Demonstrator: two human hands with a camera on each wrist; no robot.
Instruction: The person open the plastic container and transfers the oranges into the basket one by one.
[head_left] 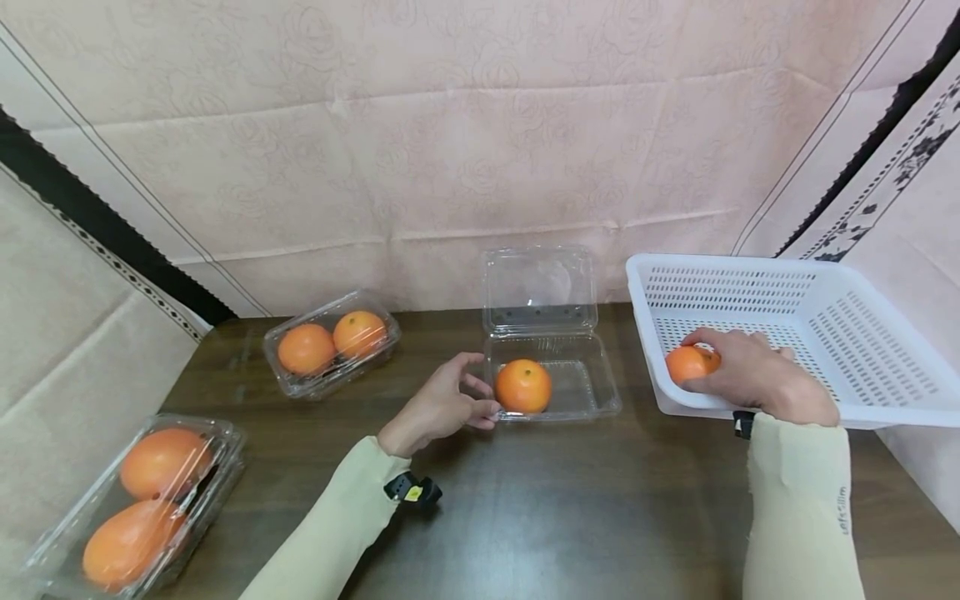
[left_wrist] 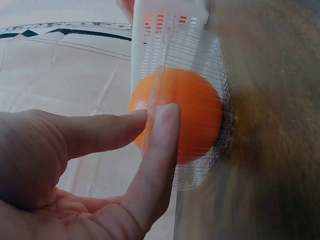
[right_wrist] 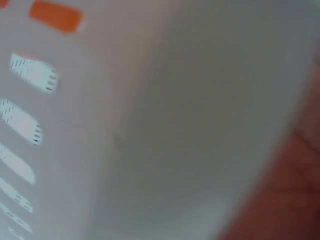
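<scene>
Back closed box [head_left: 335,381] and front closed box [head_left: 213,493] hold two oranges [head_left: 362,333] apiece; open box [head_left: 581,390], lid [head_left: 540,290] up, holds single orange [head_left: 523,386]; second fruit and closing apparently remain. Left hand [head_left: 442,404] pinches open box's edge, thumb and finger either side. Right hand [head_left: 761,375] curls fingers round basket orange [head_left: 688,365] in near-left corner of white basket [head_left: 888,342].

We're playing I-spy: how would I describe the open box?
On the brown table, find the white basket. Left of it, a clear box holds one orange; its lid stands up, while the other boxes are closed over two oranges each.
</scene>
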